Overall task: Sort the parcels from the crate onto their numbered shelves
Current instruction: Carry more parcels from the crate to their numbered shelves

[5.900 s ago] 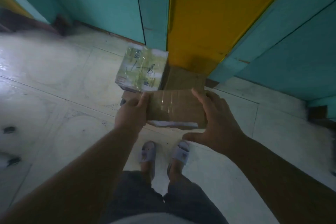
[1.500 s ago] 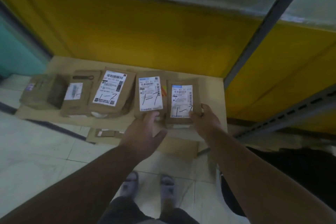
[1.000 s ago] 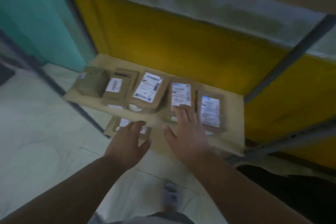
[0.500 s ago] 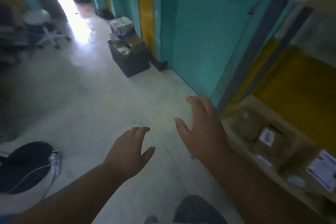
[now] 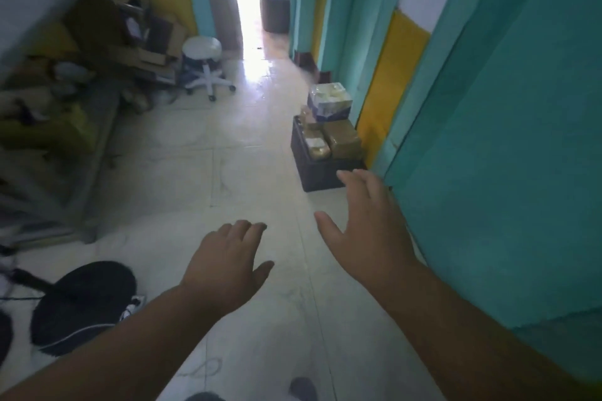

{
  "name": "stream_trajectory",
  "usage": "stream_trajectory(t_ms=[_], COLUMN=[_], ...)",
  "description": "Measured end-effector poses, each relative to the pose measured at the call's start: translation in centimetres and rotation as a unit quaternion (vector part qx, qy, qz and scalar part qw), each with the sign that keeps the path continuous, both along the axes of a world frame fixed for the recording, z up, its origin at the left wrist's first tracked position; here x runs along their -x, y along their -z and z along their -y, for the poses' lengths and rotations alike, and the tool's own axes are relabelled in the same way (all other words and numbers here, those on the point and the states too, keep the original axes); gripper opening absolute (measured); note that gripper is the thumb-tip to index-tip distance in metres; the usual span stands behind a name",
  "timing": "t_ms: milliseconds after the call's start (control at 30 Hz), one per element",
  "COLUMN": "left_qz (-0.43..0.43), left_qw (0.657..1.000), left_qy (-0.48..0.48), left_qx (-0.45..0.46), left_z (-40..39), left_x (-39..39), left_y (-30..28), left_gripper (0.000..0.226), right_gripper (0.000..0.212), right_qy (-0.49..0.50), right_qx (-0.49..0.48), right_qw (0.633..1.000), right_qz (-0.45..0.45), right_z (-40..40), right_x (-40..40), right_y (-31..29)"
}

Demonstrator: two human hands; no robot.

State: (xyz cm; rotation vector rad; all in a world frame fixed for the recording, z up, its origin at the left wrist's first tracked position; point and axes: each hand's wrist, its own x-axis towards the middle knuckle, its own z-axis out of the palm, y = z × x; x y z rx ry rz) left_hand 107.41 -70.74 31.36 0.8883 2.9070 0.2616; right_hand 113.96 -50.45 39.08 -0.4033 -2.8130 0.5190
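Black plastic forms the crate (image 5: 321, 172), which stands on the pale tiled floor (image 5: 202, 179) against the teal and yellow wall (image 5: 508, 127) on the right side of the corridor. Both hands are empty. The left hand (image 5: 224, 265) is held palm down above the floor with its fingers loosely extended and close together, thumb out to the right; it touches nothing. The right hand (image 5: 368, 231) is raised higher and further forward, fingers straight and slightly spread, thumb splayed to the left; it also touches nothing. In the picture, the right fingertips overlap the near right corner of the crate, but whether they are close to it in depth cannot be told. The crate's long axis runs along the wall, away from the camera. Brown parcels (image 5: 342, 140) lie inside it, filling it to the rim, their long sides roughly parallel to the crate's long axis. A clear-wrapped parcel (image 5: 329, 101) with a blue and white lower band rests on top of the stack at the far end. The crate lies ahead of both hands, nearer the right hand and well apart from the left. A white wheeled stool (image 5: 203, 67) stands further down the corridor on the left, beside a blurred pile of cardboard (image 5: 146, 42).
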Motion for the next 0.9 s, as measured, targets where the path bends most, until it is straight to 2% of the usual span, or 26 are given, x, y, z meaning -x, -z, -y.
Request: stream_trajectory(t_ms=[167,367,600,733,900], left_qz=[0.004,0.019,0.053,0.073,0.083], left_qw=[0.999,0.999,0.993,0.990,0.987], left_qy=[-0.032,0.020,0.099,0.114,0.136], left_qx=[-0.017,-0.017,-0.034,-0.044,-0.014], left_z=[-1.0,-5.1,-16.4,-24.3,-29.5], left_x=[13.2,30.9,48.4,57.0,66.8], left_y=[1.4,2.3,1.4,2.6,1.6], left_gripper=[0.067,0.066,0.064,0.060,0.061], right_gripper=[0.064,0.061,0.062,0.062,0.061], right_qy=[-0.015,0.045,0.150,0.167,0.178], right_qx=[-0.005,0.016,0.010,0.006,0.018], right_qw=[1.000,0.999,0.988,0.985,0.984], right_qz=[0.004,-0.002,-0.022,-0.034,-0.021], right_z=[-0.4,-3.1,-12.2,-18.5,-24.9], right_x=[15.3,30.5,42.7,50.6,61.2], right_y=[2.3,3.0,2.0,2.7,2.0])
